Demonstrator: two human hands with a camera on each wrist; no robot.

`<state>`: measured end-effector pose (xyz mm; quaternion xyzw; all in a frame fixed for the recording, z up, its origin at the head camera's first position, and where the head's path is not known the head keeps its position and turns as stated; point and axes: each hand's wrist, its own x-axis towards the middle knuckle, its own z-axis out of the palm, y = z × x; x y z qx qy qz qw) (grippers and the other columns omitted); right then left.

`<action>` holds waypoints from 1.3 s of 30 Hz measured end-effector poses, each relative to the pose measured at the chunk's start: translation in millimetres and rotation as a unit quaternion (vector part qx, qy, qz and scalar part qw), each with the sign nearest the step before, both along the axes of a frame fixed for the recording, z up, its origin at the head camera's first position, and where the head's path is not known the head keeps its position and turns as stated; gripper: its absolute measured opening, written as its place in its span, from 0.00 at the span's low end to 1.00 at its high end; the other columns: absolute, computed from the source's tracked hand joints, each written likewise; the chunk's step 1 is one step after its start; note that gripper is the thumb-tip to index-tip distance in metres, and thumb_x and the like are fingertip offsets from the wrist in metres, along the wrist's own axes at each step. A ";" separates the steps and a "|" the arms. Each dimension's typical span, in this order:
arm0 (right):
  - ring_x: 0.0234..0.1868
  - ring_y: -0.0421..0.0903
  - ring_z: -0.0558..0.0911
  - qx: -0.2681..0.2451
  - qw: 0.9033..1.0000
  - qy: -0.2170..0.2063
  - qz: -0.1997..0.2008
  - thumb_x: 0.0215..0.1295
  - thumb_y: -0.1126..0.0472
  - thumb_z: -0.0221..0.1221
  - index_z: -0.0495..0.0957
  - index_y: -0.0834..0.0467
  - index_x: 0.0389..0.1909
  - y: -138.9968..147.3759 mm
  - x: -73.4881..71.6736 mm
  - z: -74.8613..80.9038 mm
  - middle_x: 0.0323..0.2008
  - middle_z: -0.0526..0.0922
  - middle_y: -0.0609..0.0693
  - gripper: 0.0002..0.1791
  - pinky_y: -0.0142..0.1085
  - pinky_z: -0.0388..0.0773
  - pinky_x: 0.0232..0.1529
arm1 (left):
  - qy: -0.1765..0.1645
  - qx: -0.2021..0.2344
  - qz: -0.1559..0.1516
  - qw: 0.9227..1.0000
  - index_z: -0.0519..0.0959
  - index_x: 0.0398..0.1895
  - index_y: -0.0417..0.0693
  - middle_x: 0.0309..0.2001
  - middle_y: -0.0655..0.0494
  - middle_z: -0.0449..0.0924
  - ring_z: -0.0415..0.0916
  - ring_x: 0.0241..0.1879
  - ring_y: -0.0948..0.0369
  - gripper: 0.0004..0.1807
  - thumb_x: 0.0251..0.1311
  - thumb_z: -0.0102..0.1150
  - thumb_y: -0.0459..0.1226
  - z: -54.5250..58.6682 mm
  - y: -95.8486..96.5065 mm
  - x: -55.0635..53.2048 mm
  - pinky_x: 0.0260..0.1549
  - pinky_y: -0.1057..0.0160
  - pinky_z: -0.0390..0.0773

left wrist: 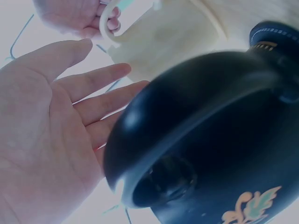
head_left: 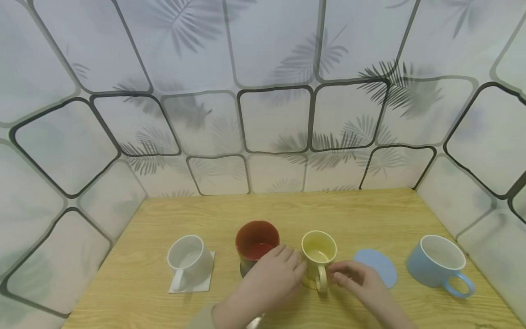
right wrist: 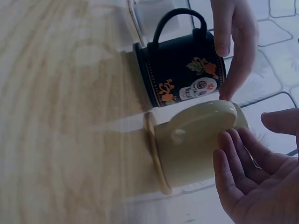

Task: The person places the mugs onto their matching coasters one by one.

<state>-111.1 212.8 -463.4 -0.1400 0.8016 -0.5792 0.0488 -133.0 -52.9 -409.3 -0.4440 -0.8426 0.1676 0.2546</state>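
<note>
A pale yellow mug stands upright on a round yellow coaster, its handle towards me. My left hand has its fingers extended, with the fingertips at the mug's left side. Across from it, my right hand has loosely bent fingers close by the mug's right side and handle. Just left of the yellow mug is a black mug with a red inside, a skull and flowers painted on it; my left hand partly hides it in the head view. In the left wrist view this black mug fills the foreground.
A white mug stands on a square white coaster at the left. To the right lie a round blue coaster and, farther over, a light blue mug on the wooden table. Patterned walls enclose the back and sides.
</note>
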 end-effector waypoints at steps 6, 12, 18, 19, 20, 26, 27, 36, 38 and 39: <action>0.45 0.35 0.88 -0.009 0.999 0.034 -0.024 0.79 0.67 0.58 0.82 0.69 0.56 6.7 -1.3 7.1 0.47 0.90 0.37 0.13 0.29 0.87 0.47 | -0.031 -0.015 0.026 0.999 0.83 0.60 0.62 0.53 0.66 0.85 0.81 0.57 0.65 0.23 0.68 0.63 0.59 12.1 0.6 1.4 0.67 0.64 0.79; 0.44 0.34 0.89 -0.011 0.998 0.049 -0.047 0.78 0.69 0.57 0.80 0.73 0.56 14.5 -1.6 11.7 0.45 0.89 0.33 0.13 0.28 0.87 0.45 | -0.013 0.000 0.009 1.000 0.83 0.60 0.62 0.53 0.66 0.85 0.82 0.58 0.65 0.23 0.67 0.66 0.57 16.7 3.8 2.2 0.67 0.64 0.79; 0.46 0.35 0.88 -0.009 0.997 -0.003 -0.079 0.81 0.65 0.56 0.80 0.70 0.59 23.2 0.9 19.9 0.46 0.88 0.31 0.15 0.27 0.86 0.49 | 0.021 0.026 -0.023 0.999 0.85 0.57 0.63 0.49 0.67 0.85 0.81 0.54 0.66 0.18 0.67 0.64 0.52 16.8 14.1 6.0 0.65 0.66 0.80; 0.47 0.34 0.88 -0.008 0.997 -0.011 -0.082 0.81 0.64 0.56 0.80 0.69 0.60 25.1 1.1 20.8 0.46 0.88 0.31 0.16 0.26 0.86 0.50 | 0.022 0.027 -0.028 0.999 0.85 0.57 0.63 0.48 0.68 0.84 0.81 0.54 0.66 0.17 0.68 0.64 0.52 16.9 15.8 6.8 0.65 0.66 0.80; 0.47 0.34 0.88 -0.005 0.996 -0.016 -0.086 0.82 0.64 0.55 0.79 0.69 0.61 27.0 1.2 21.5 0.47 0.88 0.31 0.16 0.26 0.86 0.50 | 0.023 0.026 -0.031 0.999 0.84 0.56 0.63 0.49 0.68 0.84 0.81 0.54 0.66 0.17 0.68 0.64 0.52 17.1 17.5 7.3 0.65 0.66 0.80; 0.46 0.33 0.88 0.018 0.993 -0.010 -0.114 0.82 0.64 0.55 0.80 0.68 0.61 37.2 1.5 24.6 0.47 0.89 0.31 0.16 0.23 0.83 0.48 | 0.012 0.018 -0.043 0.999 0.84 0.56 0.63 0.50 0.68 0.84 0.81 0.56 0.66 0.14 0.72 0.59 0.50 19.8 26.8 9.2 0.66 0.65 0.80; 0.46 0.33 0.88 0.023 0.993 -0.009 -0.119 0.82 0.63 0.56 0.80 0.68 0.61 38.7 1.6 25.3 0.46 0.89 0.30 0.16 0.23 0.83 0.48 | 0.008 0.017 -0.044 0.999 0.84 0.56 0.63 0.51 0.68 0.84 0.81 0.56 0.66 0.14 0.73 0.59 0.50 20.1 28.3 9.5 0.66 0.65 0.79; 0.47 0.33 0.88 0.052 0.986 -0.028 -0.155 0.83 0.58 0.56 0.80 0.64 0.63 55.7 4.9 33.5 0.46 0.89 0.29 0.18 0.24 0.83 0.47 | 0.000 0.010 -0.054 0.998 0.83 0.60 0.65 0.57 0.69 0.84 0.79 0.60 0.66 0.17 0.73 0.58 0.54 21.7 41.3 15.6 0.69 0.65 0.77; 0.46 0.33 0.88 0.046 0.986 -0.027 -0.160 0.83 0.59 0.56 0.80 0.64 0.63 59.4 5.1 33.6 0.46 0.89 0.29 0.18 0.23 0.82 0.47 | -0.007 0.007 -0.058 0.998 0.82 0.61 0.65 0.60 0.69 0.84 0.79 0.61 0.66 0.20 0.73 0.58 0.57 22.8 43.8 16.7 0.70 0.65 0.76; 0.46 0.33 0.89 0.044 0.986 -0.024 -0.161 0.83 0.59 0.56 0.80 0.64 0.63 61.2 5.1 33.2 0.46 0.89 0.29 0.17 0.23 0.82 0.47 | -0.010 0.004 -0.061 0.998 0.82 0.62 0.65 0.61 0.68 0.84 0.79 0.62 0.66 0.21 0.73 0.58 0.58 22.9 45.0 17.0 0.70 0.65 0.76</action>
